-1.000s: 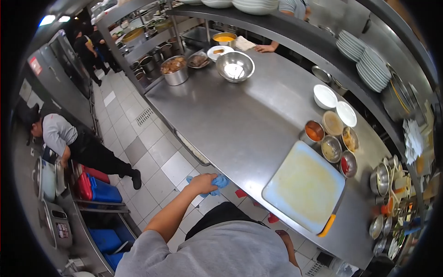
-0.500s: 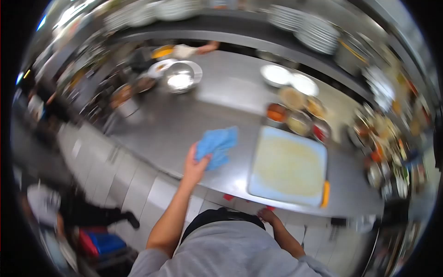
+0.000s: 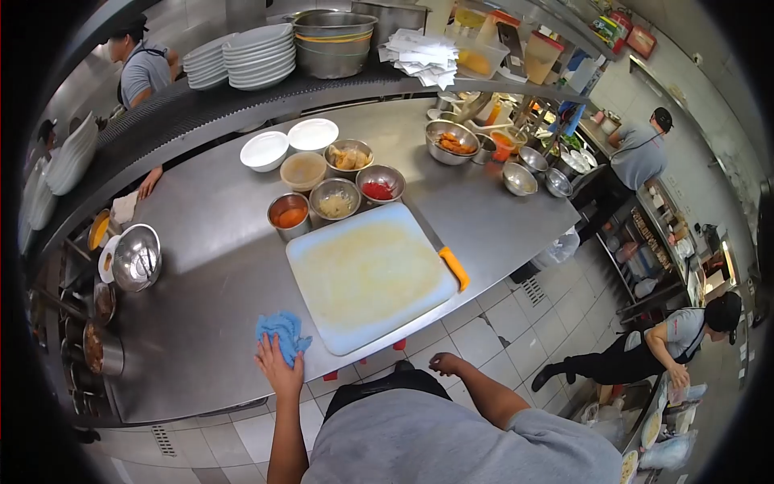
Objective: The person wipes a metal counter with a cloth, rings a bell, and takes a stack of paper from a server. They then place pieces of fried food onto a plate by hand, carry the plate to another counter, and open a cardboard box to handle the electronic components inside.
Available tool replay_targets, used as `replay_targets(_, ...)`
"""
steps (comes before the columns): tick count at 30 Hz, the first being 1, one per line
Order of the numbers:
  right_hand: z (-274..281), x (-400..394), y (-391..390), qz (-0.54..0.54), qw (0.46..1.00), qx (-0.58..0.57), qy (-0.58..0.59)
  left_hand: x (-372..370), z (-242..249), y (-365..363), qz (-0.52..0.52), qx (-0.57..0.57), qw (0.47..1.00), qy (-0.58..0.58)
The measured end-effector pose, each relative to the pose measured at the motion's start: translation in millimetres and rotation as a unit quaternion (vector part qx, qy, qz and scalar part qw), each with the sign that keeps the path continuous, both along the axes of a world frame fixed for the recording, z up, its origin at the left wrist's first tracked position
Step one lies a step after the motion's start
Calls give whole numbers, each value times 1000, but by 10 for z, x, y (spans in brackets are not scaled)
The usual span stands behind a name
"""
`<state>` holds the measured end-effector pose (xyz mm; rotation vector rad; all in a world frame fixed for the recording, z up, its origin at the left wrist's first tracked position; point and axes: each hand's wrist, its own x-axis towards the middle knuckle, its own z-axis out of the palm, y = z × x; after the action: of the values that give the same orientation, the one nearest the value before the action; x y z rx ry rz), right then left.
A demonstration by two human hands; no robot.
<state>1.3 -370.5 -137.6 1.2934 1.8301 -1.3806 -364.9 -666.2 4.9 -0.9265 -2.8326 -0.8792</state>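
My left hand (image 3: 278, 371) rests on the steel counter near its front edge. Its fingers grip a crumpled blue cloth (image 3: 284, 332), which lies just left of a cutting board (image 3: 371, 278). The board is pale and stained yellow in the middle. At its right side lies a knife with an orange handle (image 3: 454, 269); the blade runs along the board's edge. My right hand (image 3: 446, 365) hangs beside my body, off the counter, fingers loosely bent and nothing visible in them.
Behind the board stand a container of orange sauce (image 3: 289, 214), a bowl of red food (image 3: 380, 184) and several other bowls. A metal bowl (image 3: 137, 256) sits at the left. Stacked plates (image 3: 260, 56) fill the overhead shelf. One co-worker (image 3: 645, 347) bends at the right; others stand farther off.
The view has swung to the right, bringing more of the counter's right end and co-workers into sight. My left hand still holds the blue cloth, now closer to the board's lower left corner.
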Motion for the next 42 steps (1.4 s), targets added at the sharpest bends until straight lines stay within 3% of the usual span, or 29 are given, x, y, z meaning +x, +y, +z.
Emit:
replay_targets(6, 349, 586, 297, -129, 992, 15, 7, -52, -68, 91, 32, -7, 999, 6)
replay_targets(10, 554, 553, 581, -299, 938, 66, 164, -87, -103, 109, 48, -12, 998, 33)
replay_targets(12, 554, 495, 805, -279, 935, 93, 197, -26, -10, 144, 54, -10, 998, 30)
replay_targets(14, 730, 366, 1012, -234, 957, 68, 158, 0, -18, 153, 42, -3, 999, 35)
replay_targets(16, 763, 278, 1179, -200, 968, 42, 148, -9, -89, 101, 11, 116, 987, 112)
replay_targets(19, 673, 326, 1119, -222, 958, 13, 181, 330, 472, 430, 29, 126, 979, 159)
replay_targets(20, 636, 376, 1055, -235, 951, -9, 202, 458, 554, 635, 0, 125, 979, 162)
replay_targets(22, 458, 552, 780, -315, 923, -68, 211, 812, 654, 971, -94, 245, 960, -95)
replay_targets(24, 356, 796, 411, -404, 872, -160, 225, 1237, 733, 1517, -237, 181, 932, -206)
replay_targets(26, 99, 1049, 39, -488, 797, -246, 257, 1791, 738, 2112, -430, 102, 860, -255)
replay_targets(29, -149, 1400, -398, -546, 693, -308, 357, 2328, 261, 2482, -532, -54, 772, -342)
replay_targets(31, -36, 1639, -482, -591, 645, -306, 374, 2572, -136, 2675, -508, -183, 708, -455)
replay_targets(32, -39, 1769, -522, -608, 628, -297, 384, 2654, -349, 2773, -514, -206, 698, -454)
replay_targets(34, -115, 2023, -622, -636, 601, -290, 388, 2804, -797, 2950, -422, -320, 669, -522)
replay_targets(40, -530, 2627, -749, -695, 556, -312, 332, 3000, -2081, 3560, -328, -436, 650, -529)
replay_targets(42, -744, 2780, -660, -697, 550, -326, 325, 3016, -2574, 3733, -312, -432, 668, -520)
